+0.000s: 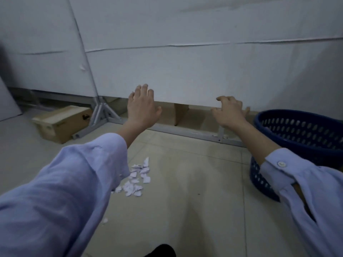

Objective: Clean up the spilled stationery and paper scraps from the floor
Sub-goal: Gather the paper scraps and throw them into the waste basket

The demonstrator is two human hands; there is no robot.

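Both hands reach forward toward the white wall panel [185, 71]: the left hand [143, 106] is open with fingers spread and empties of anything, the right hand [230, 112] has its fingers curled loosely, gripping nothing. Light blue sleeves cover both arms. Beige floor tiles [194, 182] fill the lower view. A dark blue perforated basket [304, 130] stands at the right, partly behind the right forearm. A cardboard box [61, 123] lies at left beside the metal frame [185, 132]. Torn paper scraps [137, 179] lie clustered on the floor just beside the left sleeve.
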